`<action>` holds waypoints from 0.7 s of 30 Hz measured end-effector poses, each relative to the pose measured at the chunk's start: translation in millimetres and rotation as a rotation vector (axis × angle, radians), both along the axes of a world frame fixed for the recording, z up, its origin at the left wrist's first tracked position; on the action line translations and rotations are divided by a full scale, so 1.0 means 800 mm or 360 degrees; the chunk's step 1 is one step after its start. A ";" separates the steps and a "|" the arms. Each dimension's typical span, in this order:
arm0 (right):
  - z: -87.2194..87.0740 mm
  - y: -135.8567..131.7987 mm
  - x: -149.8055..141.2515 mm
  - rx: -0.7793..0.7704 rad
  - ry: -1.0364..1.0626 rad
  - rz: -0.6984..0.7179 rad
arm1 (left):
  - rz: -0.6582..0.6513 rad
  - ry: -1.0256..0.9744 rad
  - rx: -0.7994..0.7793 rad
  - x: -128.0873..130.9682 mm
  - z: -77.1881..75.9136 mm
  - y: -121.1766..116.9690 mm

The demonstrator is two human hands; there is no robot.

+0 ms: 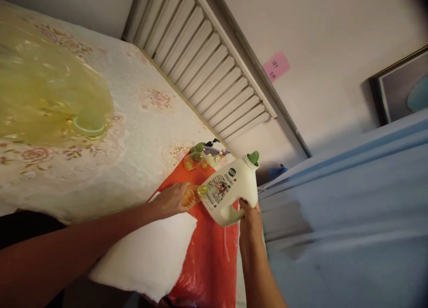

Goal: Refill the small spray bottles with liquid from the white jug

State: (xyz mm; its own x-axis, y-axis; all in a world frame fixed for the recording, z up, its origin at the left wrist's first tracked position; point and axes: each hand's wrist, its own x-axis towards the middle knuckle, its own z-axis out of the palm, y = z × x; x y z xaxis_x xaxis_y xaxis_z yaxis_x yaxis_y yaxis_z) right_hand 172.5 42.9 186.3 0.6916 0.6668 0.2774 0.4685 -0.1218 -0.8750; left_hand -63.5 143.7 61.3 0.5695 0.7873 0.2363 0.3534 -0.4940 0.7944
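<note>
My right hand (251, 216) is closed round the handle of a white plastic jug (246, 183), which is tilted. The jug has a printed label and a green spout (253, 157) at its uncapped-looking neck. In my left hand (170, 200) is a small clear bottle (191, 196) with amber colouring and a yellowish tip. That tip lies in front of the jug's label edge; whether they touch I cannot tell. Beneath both hands spreads a shiny red plastic sheet or bag (210, 254). White soft material (150, 254) lies under my left forearm.
A clear container and several small items (207, 154) sit beyond my hands. A yellow translucent bag (50, 85) with a round pale green piece lies left on the floral cover (133, 134). Behind are a slatted rail (214, 54), a pink note (276, 67) and blue fabric (351, 201).
</note>
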 end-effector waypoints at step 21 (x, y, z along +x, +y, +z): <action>-0.063 0.028 -0.014 -0.0007 0.0295 0.0516 | -0.0021 -0.0030 -0.0038 0.001 0.000 0.001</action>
